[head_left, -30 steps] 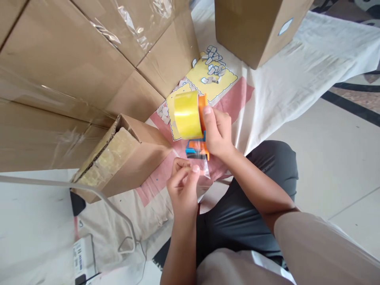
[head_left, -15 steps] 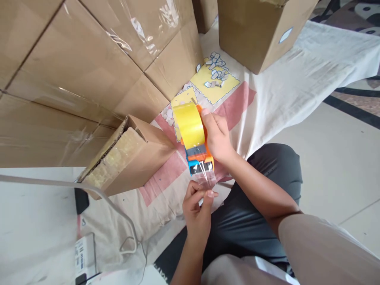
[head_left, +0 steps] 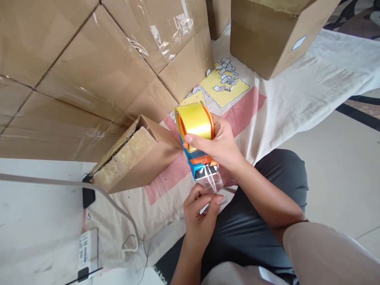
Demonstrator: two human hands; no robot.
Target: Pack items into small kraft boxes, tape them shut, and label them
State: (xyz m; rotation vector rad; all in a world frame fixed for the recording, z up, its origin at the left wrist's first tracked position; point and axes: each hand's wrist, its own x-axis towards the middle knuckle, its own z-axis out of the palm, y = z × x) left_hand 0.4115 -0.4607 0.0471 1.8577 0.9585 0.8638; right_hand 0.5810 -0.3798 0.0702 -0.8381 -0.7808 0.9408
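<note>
A tape dispenser [head_left: 204, 156], orange and blue with a yellow-looking roll of clear tape [head_left: 194, 120], is gripped in my right hand [head_left: 221, 140]. The right thumb lies across the roll's lower part. A short strip of clear tape [head_left: 212, 182] hangs past the dispenser's toothed edge. My left hand [head_left: 200, 211] pinches the strip's free end between thumb and fingers, just below the dispenser. Left of the hands a closed, narrow cardboard box [head_left: 139, 158] with tape along its edge lies on the cloth.
Taped cartons [head_left: 80, 75] are stacked at the upper left. Another carton [head_left: 261, 39] stands at the upper right. Small pale pieces [head_left: 227, 75] lie on the printed cloth [head_left: 299, 99]. A grey cable [head_left: 113, 202] and a white power strip [head_left: 88, 247] are at the lower left.
My right thumb has moved from the dispenser's side across the roll, and the dispenser has turned slightly. My left hand keeps its pinch on the strip. The view has shifted a little left.
</note>
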